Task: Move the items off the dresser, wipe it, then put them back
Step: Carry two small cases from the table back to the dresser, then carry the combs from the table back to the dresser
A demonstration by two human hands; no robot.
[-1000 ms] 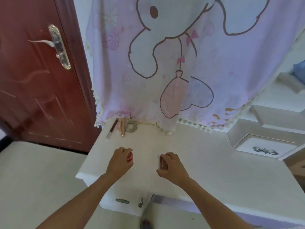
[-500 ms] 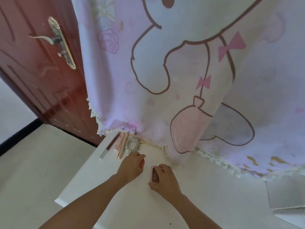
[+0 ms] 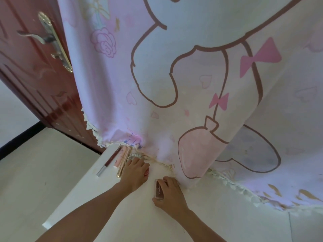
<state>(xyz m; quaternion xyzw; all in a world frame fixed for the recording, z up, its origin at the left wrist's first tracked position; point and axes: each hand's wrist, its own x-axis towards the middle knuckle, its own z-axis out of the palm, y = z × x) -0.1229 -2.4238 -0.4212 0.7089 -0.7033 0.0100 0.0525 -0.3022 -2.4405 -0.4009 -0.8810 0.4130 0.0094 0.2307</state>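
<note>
One big cartoon-print cloth [image 3: 192, 81] fills the upper frame, its hem on the white table [image 3: 97, 203] below. Putting back seems the step in hand. The left hand [image 3: 135, 173], lower centre, curls its fingers round a small reddish thing [image 3: 146, 172] beside the row of tubes [image 3: 123, 161]; the right hand [image 3: 172, 196], just right of it, grips a rose-gold case [image 3: 159, 190], long axis pointing up-frame at the hem. Next: set both down gently
</note>
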